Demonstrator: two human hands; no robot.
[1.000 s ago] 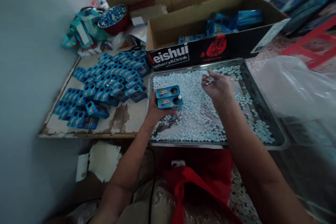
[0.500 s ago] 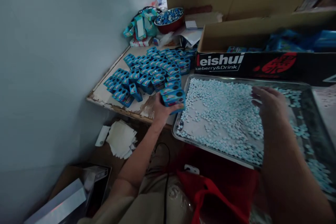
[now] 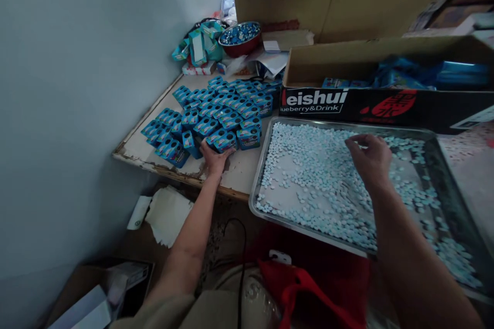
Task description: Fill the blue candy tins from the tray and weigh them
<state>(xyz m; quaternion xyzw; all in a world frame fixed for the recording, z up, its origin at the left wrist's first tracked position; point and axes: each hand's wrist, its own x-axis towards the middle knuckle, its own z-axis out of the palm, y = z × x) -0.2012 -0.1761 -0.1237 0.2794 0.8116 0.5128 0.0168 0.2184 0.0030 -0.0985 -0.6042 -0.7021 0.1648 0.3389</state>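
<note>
Several small blue boxes (image 3: 227,105) with dark round spots on top stand packed in rows on a worn white tabletop. At the front of this group, my left hand (image 3: 214,158) has its fingers and thumb around a few blue boxes (image 3: 221,139), which rest among the others. My right hand (image 3: 371,157) hovers over a metal tray (image 3: 309,234) with a layer of pale blue and white tablets (image 3: 309,164). Its thumb and fingertips are drawn together; whatever is between them is hidden.
Behind the tray stands a black printed carton (image 3: 386,105) with blue packets inside. A red bowl (image 3: 240,46) of blue wrapped pieces and some turquoise cartons (image 3: 197,46) are at the back. Red fabric (image 3: 309,288) hangs below the tray, and a wall (image 3: 69,87) rises at left.
My left hand has brought its boxes leftward from beside the tray to the front of the rows. My right hand's fingers have closed into a pinch over the tablets. The view has shifted slightly.
</note>
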